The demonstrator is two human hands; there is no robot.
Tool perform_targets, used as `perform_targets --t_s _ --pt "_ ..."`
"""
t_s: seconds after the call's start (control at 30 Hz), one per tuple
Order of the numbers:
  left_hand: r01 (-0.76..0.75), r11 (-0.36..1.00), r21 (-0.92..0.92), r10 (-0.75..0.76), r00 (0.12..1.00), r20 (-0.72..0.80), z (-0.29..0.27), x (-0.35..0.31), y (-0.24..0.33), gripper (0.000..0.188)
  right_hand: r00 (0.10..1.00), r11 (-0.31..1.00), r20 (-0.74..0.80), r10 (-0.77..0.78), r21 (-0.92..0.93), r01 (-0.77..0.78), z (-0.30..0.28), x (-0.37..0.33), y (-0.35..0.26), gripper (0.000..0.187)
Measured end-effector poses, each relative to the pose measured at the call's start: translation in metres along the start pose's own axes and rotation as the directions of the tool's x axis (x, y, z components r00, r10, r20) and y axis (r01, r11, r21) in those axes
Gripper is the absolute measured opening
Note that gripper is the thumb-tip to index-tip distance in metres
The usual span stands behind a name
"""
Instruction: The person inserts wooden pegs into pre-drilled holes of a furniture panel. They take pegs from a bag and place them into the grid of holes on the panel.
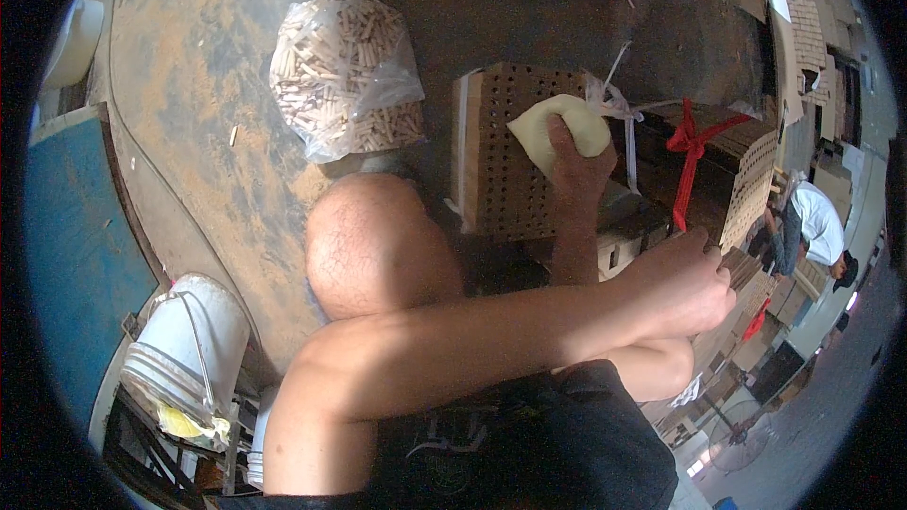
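My right hand (578,175) is closed round a pale yellow, soft-looking pouch (539,129), its thumb pressed on top and a pointed corner of the pouch facing left. The pouch is over a stack of brown boards (510,184) whose upright face has rows of small round holes; I cannot tell whether they touch. My left forearm crosses in front of my right one. My left hand (675,288), fingers curled, is beside the lower right part of the stacked boards. Whatever it may hold is hidden.
A clear plastic bag of wooden dowels (350,76) lies on the dusty brown surface. Right of the boards is another holed stack (751,184) with a red tie (690,142). A white bucket (189,340) stands lower left. A person (812,222) sits at the far right.
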State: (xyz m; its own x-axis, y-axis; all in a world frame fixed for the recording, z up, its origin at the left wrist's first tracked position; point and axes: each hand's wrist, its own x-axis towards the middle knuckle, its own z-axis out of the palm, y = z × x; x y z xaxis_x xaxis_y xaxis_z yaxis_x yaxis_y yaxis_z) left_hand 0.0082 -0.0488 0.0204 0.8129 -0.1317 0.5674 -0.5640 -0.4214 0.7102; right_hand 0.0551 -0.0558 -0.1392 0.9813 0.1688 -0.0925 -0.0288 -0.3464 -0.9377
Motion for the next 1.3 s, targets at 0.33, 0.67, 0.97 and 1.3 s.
perform_targets --t_s 0.33,0.67,0.97,1.3 --pt "0.011 1.000 0.014 -0.011 1.000 -0.015 0.000 -0.002 0.003 0.013 0.990 0.962 -0.040 0.132 0.244 -0.118 -0.016 -0.017 -0.010 0.040" --pt "-0.020 0.999 0.027 0.019 0.999 0.041 0.006 0.000 0.002 0.013 0.995 0.996 -0.043 0.086 0.040 -0.084 -0.015 -0.016 0.000 0.040" --pt "0.015 1.000 0.024 -0.015 1.000 0.020 -0.002 -0.004 0.002 0.013 0.938 0.877 -0.040 0.345 0.370 -0.306 -0.012 -0.018 -0.025 0.037" --pt "-0.025 0.999 0.039 0.025 1.000 0.009 0.001 -0.003 0.003 0.012 0.990 0.975 0.063 0.126 0.179 -0.135 -0.009 -0.021 -0.012 0.041"
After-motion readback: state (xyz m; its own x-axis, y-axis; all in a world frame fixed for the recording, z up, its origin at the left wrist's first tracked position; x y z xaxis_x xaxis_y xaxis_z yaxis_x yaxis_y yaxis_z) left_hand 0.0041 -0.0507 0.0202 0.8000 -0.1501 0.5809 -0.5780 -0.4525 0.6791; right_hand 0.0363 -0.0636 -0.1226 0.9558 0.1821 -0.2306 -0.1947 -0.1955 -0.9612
